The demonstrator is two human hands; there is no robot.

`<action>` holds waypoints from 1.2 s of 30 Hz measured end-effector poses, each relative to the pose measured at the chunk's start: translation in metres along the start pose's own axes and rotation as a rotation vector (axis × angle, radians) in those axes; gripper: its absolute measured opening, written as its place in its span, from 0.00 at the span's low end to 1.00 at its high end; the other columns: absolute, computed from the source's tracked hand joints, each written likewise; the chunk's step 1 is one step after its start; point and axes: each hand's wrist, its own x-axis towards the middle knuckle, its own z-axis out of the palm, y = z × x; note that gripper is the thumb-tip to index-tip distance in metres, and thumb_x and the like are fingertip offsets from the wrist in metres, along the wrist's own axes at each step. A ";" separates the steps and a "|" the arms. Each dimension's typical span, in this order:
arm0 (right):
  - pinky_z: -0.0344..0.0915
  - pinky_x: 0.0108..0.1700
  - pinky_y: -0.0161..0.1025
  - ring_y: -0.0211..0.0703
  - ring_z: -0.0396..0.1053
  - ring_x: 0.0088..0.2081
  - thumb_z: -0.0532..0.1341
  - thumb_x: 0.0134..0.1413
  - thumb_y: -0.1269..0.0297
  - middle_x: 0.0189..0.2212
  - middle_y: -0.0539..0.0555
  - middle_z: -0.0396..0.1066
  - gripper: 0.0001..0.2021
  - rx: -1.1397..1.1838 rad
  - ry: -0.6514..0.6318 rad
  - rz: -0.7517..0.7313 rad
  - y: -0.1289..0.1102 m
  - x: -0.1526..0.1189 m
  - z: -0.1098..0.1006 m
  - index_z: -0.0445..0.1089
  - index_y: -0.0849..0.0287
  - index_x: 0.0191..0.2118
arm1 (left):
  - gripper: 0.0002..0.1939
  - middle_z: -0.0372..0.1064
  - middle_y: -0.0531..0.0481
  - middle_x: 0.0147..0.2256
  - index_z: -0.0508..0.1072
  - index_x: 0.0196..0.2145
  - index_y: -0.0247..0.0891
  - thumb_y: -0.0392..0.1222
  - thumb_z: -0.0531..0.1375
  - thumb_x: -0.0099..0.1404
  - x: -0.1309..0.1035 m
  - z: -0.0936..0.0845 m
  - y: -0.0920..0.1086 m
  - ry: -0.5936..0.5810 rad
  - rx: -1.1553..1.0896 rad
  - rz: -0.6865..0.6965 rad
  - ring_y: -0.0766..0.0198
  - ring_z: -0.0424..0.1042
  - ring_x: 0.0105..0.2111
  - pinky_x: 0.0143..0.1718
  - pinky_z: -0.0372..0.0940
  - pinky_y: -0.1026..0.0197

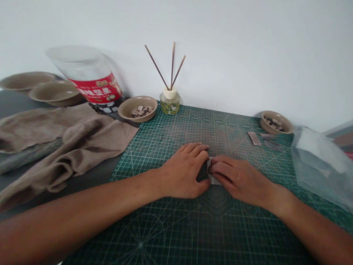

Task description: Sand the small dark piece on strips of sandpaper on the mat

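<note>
My left hand [187, 171] lies on the green cutting mat [176, 228], thumb and fingers curved around the edges of a small sheet [203, 173], dark grey with a paler part at its right, which looks like sandpaper. Over the pale end, my right hand [237, 176] is closed with its fingertips pressed together and down. Whatever small piece sits in that pinch is almost wholly hidden; only a dark sliver shows at the fingertips. Both hands nearly touch above the mat's middle.
Two small bowls, left [138, 106] and right [276, 122], hold pale and dark chips. Sheet scraps [254, 138] lie near a clear plastic bag [317, 165]. A reed diffuser [170, 101], red-labelled jar [93, 88], more bowls [55, 92] and brown cloth [107, 143] stand around.
</note>
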 end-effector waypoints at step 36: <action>0.70 0.44 0.44 0.45 0.73 0.42 0.57 0.66 0.69 0.42 0.54 0.73 0.05 0.111 -0.043 0.072 0.004 0.002 -0.001 0.69 0.56 0.40 | 0.26 0.57 0.37 0.65 0.66 0.53 0.35 0.52 0.61 0.62 -0.003 0.001 0.001 0.013 0.026 0.026 0.45 0.54 0.67 0.67 0.52 0.43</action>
